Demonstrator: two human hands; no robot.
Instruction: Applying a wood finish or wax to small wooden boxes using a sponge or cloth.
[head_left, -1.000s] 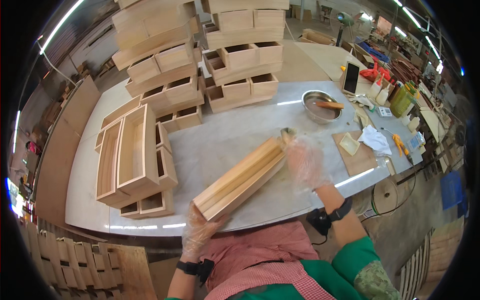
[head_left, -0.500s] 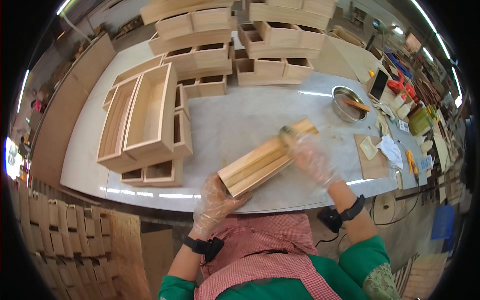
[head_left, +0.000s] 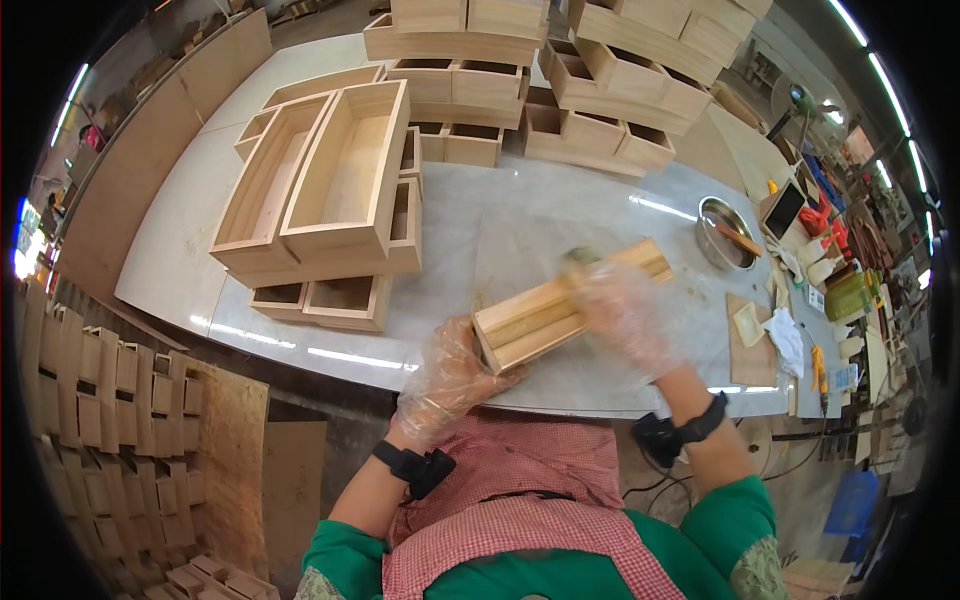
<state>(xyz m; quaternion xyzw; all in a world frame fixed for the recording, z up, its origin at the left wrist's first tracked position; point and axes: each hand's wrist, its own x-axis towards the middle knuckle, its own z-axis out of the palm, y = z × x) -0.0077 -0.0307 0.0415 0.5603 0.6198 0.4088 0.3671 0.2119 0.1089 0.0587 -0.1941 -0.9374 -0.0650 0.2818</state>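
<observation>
A long, narrow box of pale wood point(head_left: 530, 322) lies aslant on the grey tabletop in front of me. My left hand point(head_left: 450, 368), in a clear plastic glove, is closed around its near left end, thumb along the lower edge. Over the middle of the box is my right hand point(head_left: 630, 312), gloved too and smeared by motion. Its fingers are bent round a small greenish pad point(head_left: 578, 258), pressed to the upper side of the wood. Blur hides whether that pad is sponge or cloth.
Left of the box stand stacked wooden boxes point(head_left: 345, 165); more stacks point(head_left: 605, 140) rise at the back. To the right are a steel bowl point(head_left: 722, 238) with a wooden-handled tool, a white cloth point(head_left: 785, 340), a small tray point(head_left: 748, 325), a phone point(head_left: 785, 210) and bottles.
The whole view has swung, so the stacks and bowl sit further right. My left hand still grips the box end. My right hand stays over the box with the pad, blurred in both frames.
</observation>
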